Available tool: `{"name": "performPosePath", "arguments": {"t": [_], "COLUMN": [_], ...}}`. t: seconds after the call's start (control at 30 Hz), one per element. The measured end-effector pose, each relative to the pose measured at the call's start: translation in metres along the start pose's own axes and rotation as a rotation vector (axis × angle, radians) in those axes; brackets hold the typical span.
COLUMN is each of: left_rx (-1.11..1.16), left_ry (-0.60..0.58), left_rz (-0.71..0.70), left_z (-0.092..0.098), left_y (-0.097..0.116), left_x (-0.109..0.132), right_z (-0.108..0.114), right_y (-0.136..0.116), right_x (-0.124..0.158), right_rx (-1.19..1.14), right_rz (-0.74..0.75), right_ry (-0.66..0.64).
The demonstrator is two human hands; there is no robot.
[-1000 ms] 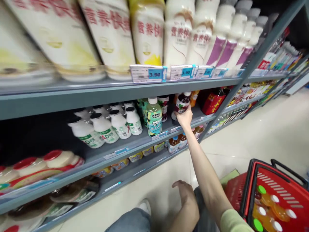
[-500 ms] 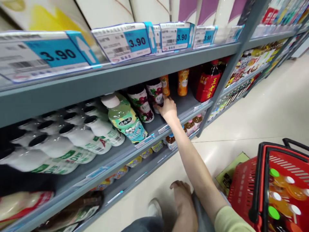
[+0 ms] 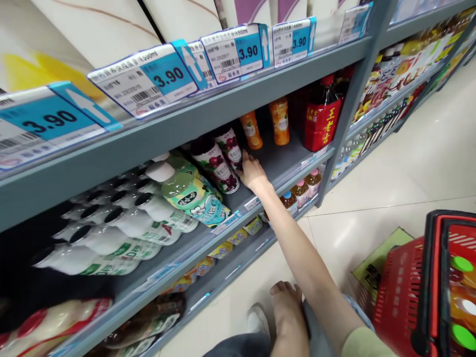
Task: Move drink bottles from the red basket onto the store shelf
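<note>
My right hand (image 3: pixel 253 172) reaches onto the shelf, its fingers and thumb around the lower part of a grape juice bottle (image 3: pixel 229 146) with a white label and dark cap end. Part of that bottle's base is hidden behind the hand. Close on its left stands another grape juice bottle (image 3: pixel 217 166). Two orange juice bottles (image 3: pixel 279 124) are behind and right of the hand. Low in the view, my left hand (image 3: pixel 287 297) hangs between my legs, fingers loosely bent and apart, with nothing visible in it.
Green-labelled drink bottles (image 3: pixel 197 198) and several white bottles (image 3: pixel 122 218) fill the shelf's left. A red-labelled bottle (image 3: pixel 323 116) stands by the upright. The shelf above (image 3: pixel 238 91) overhangs closely. A red basket (image 3: pixel 401 292) with bottles sits on the floor at right.
My view has shifted, and the basket appears further right. The grape juice bottle at my right hand leans nearer its neighbour, leaving a gap before the orange bottles. My left hand stays low.
</note>
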State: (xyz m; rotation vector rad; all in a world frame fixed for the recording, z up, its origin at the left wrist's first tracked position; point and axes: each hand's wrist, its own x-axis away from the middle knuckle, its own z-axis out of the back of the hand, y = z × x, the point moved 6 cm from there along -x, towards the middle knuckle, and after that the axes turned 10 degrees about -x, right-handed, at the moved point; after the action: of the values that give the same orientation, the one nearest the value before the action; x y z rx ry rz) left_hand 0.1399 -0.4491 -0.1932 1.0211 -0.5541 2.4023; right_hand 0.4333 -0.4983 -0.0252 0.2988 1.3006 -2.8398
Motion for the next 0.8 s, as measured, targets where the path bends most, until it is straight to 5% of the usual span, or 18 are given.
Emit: {"name": "performPosePath", "arguments": {"t": [0.33,0.63,0.8], "left_rx": [-0.036,-0.064,-0.058], "left_ry": [-0.025,-0.062,-0.056], "left_rz": [0.016,0.02,0.027], "left_z": [0.001,-0.014,-0.025], "left_y": [-0.005,-0.007,-0.009], "left_x": [0.007,-0.002,-0.01], "right_z": [0.004,0.001,0.003], "right_y": [0.0,-0.008,-0.012], "right_x": [-0.003,-0.005,-0.001], "right_rx": [0.027,-0.025,0.006], "right_rz": [-0.031,0.003,-0.086], "right_ry": [0.05,-0.011,0.059]}}
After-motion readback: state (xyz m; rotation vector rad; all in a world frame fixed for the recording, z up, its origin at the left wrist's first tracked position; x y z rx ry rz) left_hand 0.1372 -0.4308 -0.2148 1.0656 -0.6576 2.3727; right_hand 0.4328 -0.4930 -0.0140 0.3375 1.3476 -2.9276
